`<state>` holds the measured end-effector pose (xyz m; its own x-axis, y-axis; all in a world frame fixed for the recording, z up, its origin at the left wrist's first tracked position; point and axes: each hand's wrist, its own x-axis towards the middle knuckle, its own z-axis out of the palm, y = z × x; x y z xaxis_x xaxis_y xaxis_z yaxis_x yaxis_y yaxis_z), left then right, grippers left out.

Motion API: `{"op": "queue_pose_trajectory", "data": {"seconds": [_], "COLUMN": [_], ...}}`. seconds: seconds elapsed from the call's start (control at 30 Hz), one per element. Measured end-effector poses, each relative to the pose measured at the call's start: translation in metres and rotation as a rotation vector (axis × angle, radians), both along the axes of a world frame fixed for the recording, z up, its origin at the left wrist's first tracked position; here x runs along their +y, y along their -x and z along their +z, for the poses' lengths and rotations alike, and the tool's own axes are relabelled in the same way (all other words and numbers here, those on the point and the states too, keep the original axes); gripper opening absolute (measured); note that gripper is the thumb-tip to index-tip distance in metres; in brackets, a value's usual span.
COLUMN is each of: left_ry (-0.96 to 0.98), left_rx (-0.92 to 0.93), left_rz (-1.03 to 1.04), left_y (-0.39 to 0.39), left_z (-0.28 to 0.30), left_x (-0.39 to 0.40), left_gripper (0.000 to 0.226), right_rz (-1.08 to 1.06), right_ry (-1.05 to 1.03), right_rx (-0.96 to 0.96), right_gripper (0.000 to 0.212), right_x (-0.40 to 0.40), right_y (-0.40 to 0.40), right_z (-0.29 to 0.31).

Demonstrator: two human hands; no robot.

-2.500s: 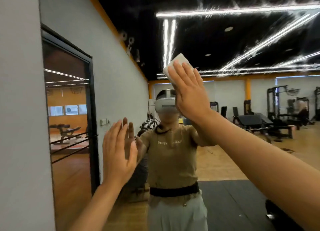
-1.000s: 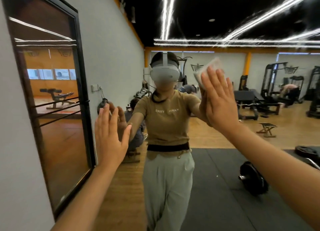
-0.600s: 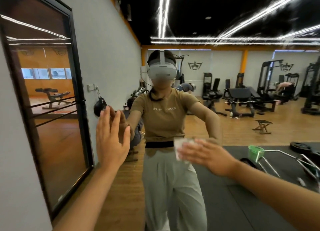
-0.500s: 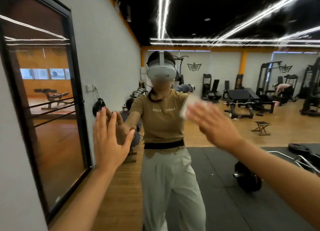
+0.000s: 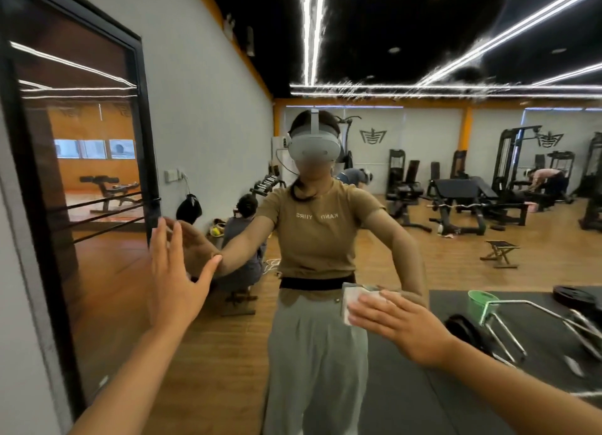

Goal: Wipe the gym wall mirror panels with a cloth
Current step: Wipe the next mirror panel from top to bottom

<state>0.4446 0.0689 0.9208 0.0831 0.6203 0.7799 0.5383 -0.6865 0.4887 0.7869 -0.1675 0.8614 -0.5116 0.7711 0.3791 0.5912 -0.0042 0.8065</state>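
A large wall mirror (image 5: 423, 239) fills most of the view and reflects me and the gym behind. My right hand (image 5: 395, 325) presses a small white folded cloth (image 5: 353, 299) flat against the glass at about waist height, fingers spread over it. My left hand (image 5: 172, 278) rests open against the mirror at chest height on the left, fingers apart and empty. Its reflection touches it fingertip to fingertip.
A black-framed glass panel (image 5: 81, 190) stands in the grey wall (image 5: 208, 115) at the left, beside the mirror's edge. The mirror reflects weight machines, benches, a black floor mat, a green bucket, a weight plate and other people.
My right hand has swept the cloth down the glass from chest height to waist height. The left hand has stayed pressed in nearly the same place.
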Motion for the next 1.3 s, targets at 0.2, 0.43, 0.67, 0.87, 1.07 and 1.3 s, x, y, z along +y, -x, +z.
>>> {"op": "queue_pose_trajectory", "data": {"seconds": [0.2,0.43,0.67,0.87,1.07,1.3], "left_ry": [0.060,0.095,0.103,0.086,0.087,0.084], "left_rx": [0.039,0.063,0.075,0.053,0.058,0.065], "left_rz": [0.048,0.065,0.076,0.066,0.072,0.054], "left_y": [-0.001,0.002,0.001,-0.001,0.000,0.002], "left_z": [0.004,0.009,0.009,0.006,0.006,0.008], "left_x": [-0.002,-0.014,-0.011,-0.008,-0.007,-0.010], "left_gripper": [0.093,0.092,0.092,0.094,0.093,0.092], "right_rz": [0.064,0.087,-0.047,0.036,0.053,-0.094], "right_ry": [-0.389,-0.680,-0.460,-0.592,-0.756,-0.394], "right_rx": [0.499,0.867,0.753,0.919,0.916,0.736], "right_gripper": [0.067,0.057,0.073,0.061,0.060,0.054], "right_x": [-0.009,-0.005,-0.039,-0.017,-0.003,-0.030], "right_y": [-0.017,-0.010,-0.022,-0.016,-0.012,-0.018], "right_z": [0.137,0.159,-0.034,0.123,0.201,-0.087]}}
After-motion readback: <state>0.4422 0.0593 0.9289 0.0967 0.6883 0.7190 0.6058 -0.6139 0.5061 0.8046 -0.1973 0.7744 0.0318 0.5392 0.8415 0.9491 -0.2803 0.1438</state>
